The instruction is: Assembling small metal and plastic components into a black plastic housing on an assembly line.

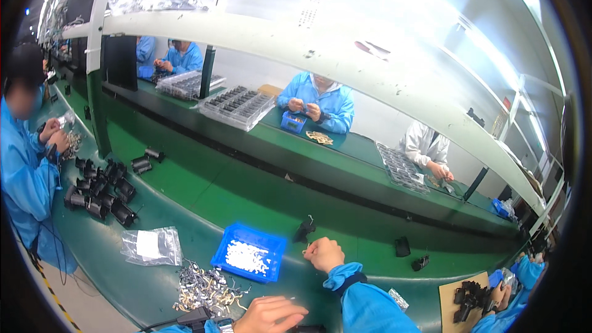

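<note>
Part (303,231): black, just beyond my right hand (325,254).
Grip: fingers curled nearly together; I can't tell what's held.
Left hand (266,316): fingers extended, hold unclear.

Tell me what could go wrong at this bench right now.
The left hand might brush the loose wires nearby and scatter them. A bump to the open blue tray could spill its small white pieces. The right hand could knock the black part just beyond it.
</note>
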The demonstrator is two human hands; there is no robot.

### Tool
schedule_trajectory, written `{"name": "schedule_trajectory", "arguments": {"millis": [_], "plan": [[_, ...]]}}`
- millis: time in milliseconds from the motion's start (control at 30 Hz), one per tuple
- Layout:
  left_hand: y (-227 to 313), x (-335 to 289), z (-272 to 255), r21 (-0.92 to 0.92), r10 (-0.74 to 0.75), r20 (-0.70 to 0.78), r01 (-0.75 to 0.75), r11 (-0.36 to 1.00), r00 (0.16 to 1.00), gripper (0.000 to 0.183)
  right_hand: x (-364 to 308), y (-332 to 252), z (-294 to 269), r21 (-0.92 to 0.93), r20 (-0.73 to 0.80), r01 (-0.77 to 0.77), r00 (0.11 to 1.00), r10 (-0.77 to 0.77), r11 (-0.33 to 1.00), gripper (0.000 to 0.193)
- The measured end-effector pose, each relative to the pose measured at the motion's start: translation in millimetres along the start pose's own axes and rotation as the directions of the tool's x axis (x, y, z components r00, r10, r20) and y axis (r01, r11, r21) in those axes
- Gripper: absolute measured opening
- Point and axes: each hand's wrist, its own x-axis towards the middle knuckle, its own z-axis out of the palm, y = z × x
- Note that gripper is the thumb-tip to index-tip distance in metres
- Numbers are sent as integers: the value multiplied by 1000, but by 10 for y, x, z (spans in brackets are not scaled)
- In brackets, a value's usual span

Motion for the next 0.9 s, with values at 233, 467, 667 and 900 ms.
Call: {"name": "schedule_trajectory", "arguments": {"millis": [233,467,667,900], "plan": [[43,-75,38,-48,-73,3,73,996,997,8,-94,145,-98,99,-48,39,998,-34,994,15],[-115,-51,28,-31,-78,-77,75,997,994,24,-1531,145,-318,732,84,105,967,-243,673,25],[-26,-6,99,13,-83,-29,84,996,996,19,-2095,137,-66,960,258,-227,945,-201,167,9],[-18,-82,120,-155,-103,78,114,981,992,19,-2055,468,-220,898,427,-351,838,-340,264,18]]}}
